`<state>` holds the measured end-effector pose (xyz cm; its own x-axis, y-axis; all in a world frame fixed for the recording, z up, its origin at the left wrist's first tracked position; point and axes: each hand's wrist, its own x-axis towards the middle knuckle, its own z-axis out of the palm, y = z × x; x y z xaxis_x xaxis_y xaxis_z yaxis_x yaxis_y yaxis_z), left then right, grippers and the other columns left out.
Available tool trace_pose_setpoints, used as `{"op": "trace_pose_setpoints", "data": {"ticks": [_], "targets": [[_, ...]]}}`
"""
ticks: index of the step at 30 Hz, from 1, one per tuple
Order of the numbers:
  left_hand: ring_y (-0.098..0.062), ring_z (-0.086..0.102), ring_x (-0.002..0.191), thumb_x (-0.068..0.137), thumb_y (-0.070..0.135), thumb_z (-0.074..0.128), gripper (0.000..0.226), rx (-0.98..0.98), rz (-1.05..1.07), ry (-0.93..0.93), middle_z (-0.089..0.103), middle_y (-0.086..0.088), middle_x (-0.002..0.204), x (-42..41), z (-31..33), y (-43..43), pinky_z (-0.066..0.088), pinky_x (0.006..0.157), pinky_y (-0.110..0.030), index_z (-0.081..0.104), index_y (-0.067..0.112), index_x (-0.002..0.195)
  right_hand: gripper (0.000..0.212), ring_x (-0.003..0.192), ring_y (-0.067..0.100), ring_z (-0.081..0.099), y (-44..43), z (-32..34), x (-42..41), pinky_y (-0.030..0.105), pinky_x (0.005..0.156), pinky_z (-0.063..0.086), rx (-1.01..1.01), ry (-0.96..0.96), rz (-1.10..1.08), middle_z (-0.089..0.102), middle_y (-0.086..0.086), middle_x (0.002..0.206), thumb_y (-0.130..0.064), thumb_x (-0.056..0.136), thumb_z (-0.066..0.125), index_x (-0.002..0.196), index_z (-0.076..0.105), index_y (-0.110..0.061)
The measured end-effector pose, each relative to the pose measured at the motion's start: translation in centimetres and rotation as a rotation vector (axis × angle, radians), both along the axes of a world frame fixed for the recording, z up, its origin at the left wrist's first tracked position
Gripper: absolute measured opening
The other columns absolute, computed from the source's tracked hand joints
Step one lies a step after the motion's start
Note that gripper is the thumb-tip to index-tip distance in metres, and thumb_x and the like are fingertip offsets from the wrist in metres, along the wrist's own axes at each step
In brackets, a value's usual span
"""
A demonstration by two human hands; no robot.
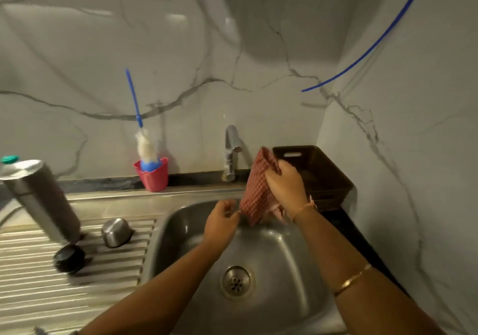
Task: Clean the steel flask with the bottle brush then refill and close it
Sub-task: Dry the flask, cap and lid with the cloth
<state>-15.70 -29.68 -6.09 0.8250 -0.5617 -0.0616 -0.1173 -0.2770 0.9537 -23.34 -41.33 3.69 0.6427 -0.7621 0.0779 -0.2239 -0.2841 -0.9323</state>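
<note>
Forearms (160,290) over sink (289,254): hands at checked cloth (254,192).
With right hand (285,182) clenched on cloth and left hand (221,222) pinching its lower corner, dry palms fully before gripping steel flask (41,200).

Both arms are reaching forward, the right grip (285,182) clutching a cloth (254,197), the left grip (222,222) pinching its lower edge.

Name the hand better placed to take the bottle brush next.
Left. The left hand is nearer the bottle brush in the red cup; the right hand grips the checked cloth.
</note>
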Motion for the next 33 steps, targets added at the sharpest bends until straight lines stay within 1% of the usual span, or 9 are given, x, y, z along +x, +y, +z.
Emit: {"op": "trace_pose_setpoints", "data": {"ticks": [5, 8, 10, 13, 17, 21, 23, 26, 33], "targets": [[-0.013, 0.057, 0.108, 0.088, 0.012, 0.062, 0.029, 0.166, 0.022, -0.109, 0.061, 0.002, 0.121, 3.4, -1.8, 8.9, 0.044, 0.090, -0.025, 0.058, 0.015, 0.117, 0.015, 0.071, 0.017, 0.058, 7.8, -4.4, 2.0, 0.030, 0.067, 0.047, 0.222, 0.038, 0.012, 0.063, 0.012, 0.083, -0.017, 0.094, 0.048, 0.087, 0.058, -0.009], [-0.014, 0.057, 0.109, 0.089, 0.014, 0.059, 0.025, 0.235, 0.026, -0.160, 0.062, 0.003, 0.116, 5.3, -2.3, 15.2, 0.042, 0.093, -0.025, 0.059, 0.016, 0.114, 0.015, 0.081, 0.030, 0.064, 11.8, -6.3, 3.5, 0.041, 0.076, 0.053, 0.392, -0.007, -0.022, 0.067, 0.014, 0.086, -0.016, 0.092, 0.051, 0.088, 0.062, -0.007], [-0.013, 0.060, 0.103, 0.089, 0.013, 0.058, 0.018, 0.214, 0.034, -0.181, 0.063, 0.005, 0.110, 6.8, -2.6, 19.3, 0.046, 0.089, -0.026, 0.060, 0.019, 0.107, 0.013, 0.084, 0.033, 0.065, 14.5, -7.2, 4.8, 0.045, 0.080, 0.053, 0.435, 0.000, -0.032, 0.067, 0.017, 0.087, -0.014, 0.091, 0.052, 0.086, 0.063, -0.008], [-0.013, 0.063, 0.090, 0.088, 0.010, 0.058, 0.016, 0.205, 0.097, -0.208, 0.063, 0.008, 0.101, 9.0, -2.8, 24.4, 0.049, 0.080, -0.026, 0.061, 0.023, 0.098, 0.013, 0.075, 0.030, 0.063, 18.1, -7.6, 6.9, 0.039, 0.073, 0.052, 0.464, -0.020, -0.032, 0.066, 0.014, 0.080, -0.011, 0.091, 0.052, 0.090, 0.063, -0.004], [-0.016, 0.063, 0.086, 0.089, 0.013, 0.061, 0.007, 0.144, 0.252, -0.302, 0.067, 0.003, 0.091, 12.8, -3.0, 30.1, 0.050, 0.076, -0.030, 0.065, 0.017, 0.093, 0.010, 0.085, 0.032, 0.065, 21.4, -8.3, 9.1, 0.046, 0.082, 0.053, 0.454, -0.040, -0.049, 0.068, 0.016, 0.089, -0.014, 0.088, 0.054, 0.083, 0.063, -0.012], [-0.013, 0.063, 0.088, 0.089, 0.019, 0.064, 0.003, 0.077, 0.359, -0.352, 0.065, 0.007, 0.087, 17.4, -1.9, 34.0, 0.047, 0.071, -0.023, 0.062, 0.020, 0.090, 0.011, 0.075, 0.027, 0.063, 22.7, -8.6, 10.2, 0.035, 0.069, 0.052, 0.511, -0.088, -0.114, 0.066, 0.014, 0.082, -0.010, 0.088, 0.054, 0.089, 0.063, -0.006], [-0.015, 0.062, 0.092, 0.086, 0.025, 0.068, 0.015, 0.051, 0.382, -0.367, 0.064, 0.005, 0.092, 19.9, -1.4, 35.2, 0.052, 0.078, -0.030, 0.060, 0.018, 0.096, 0.011, 0.070, 0.025, 0.061, 23.0, -8.8, 10.2, 0.032, 0.065, 0.050, 0.555, -0.107, -0.153, 0.064, 0.015, 0.079, -0.009, 0.088, 0.053, 0.082, 0.062, -0.007], [-0.017, 0.056, 0.109, 0.078, 0.030, 0.075, 0.049, 0.032, 0.379, -0.290, 0.060, -0.002, 0.116, 23.2, -0.5, 35.9, 0.051, 0.090, -0.037, 0.052, 0.015, 0.117, 0.013, 0.065, 0.024, 0.058, 23.1, -8.8, 9.7, 0.030, 0.061, 0.048, 0.588, -0.124, -0.228, 0.062, 0.013, 0.074, -0.008, 0.088, 0.052, 0.078, 0.060, -0.008], [-0.025, 0.039, 0.133, 0.069, 0.034, 0.082, 0.089, 0.132, 0.056, -0.119, 0.040, -0.007, 0.147, 27.6, 1.3, 34.2, 0.033, 0.108, -0.043, 0.033, 0.019, 0.142, 0.012, 0.069, 0.027, 0.059, 23.1, -9.3, 9.2, 0.032, 0.062, 0.049, 0.596, -0.117, -0.292, 0.063, 0.015, 0.079, -0.006, 0.088, 0.051, 0.081, 0.060, -0.007]]}}
